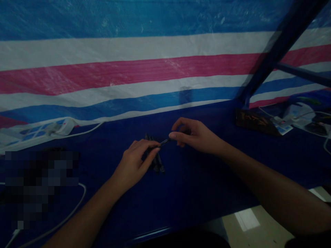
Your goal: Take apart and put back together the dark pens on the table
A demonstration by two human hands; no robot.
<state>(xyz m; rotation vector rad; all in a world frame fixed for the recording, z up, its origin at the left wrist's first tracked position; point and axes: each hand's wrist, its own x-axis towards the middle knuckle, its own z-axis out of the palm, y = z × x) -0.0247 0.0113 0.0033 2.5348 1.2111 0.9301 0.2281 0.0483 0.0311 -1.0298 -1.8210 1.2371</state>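
blackish, slim and straight, the pen-like stick [164,141] gleams faintly.

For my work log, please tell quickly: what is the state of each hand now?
Left hand: closed, holding a dark, slender, pen-like stick.
Right hand: closed, pinching the same stick at one end.

Sticks [160,162] prob. blk; tbl [196,193] blue; sheet [144,72] blue/wht/pink stripes.

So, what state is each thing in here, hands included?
Left hand: closed on the dark pen
Right hand: pinching its other end
Dark pen: held between both hands; cap unclear
Loose pens: lying on the blue table, partly covered
Striped sheet: hanging, slightly rippled
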